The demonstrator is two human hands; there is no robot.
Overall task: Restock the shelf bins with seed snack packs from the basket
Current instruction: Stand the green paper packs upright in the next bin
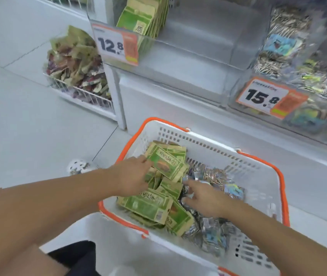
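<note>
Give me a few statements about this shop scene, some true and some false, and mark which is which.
1. The basket holds both green packs and silvery packs. True.
2. The left hand touches a green pack in the basket. True.
3. The bin with the 12.8 price tag is packed full. False: a few green packs stand at its left side, and the rest looks bare.
4. The right hand is lifting a pack up to the shelf. False: it is down in the basket, by the silvery packs.
5. The basket's rim is blue. False: it is orange.
</note>
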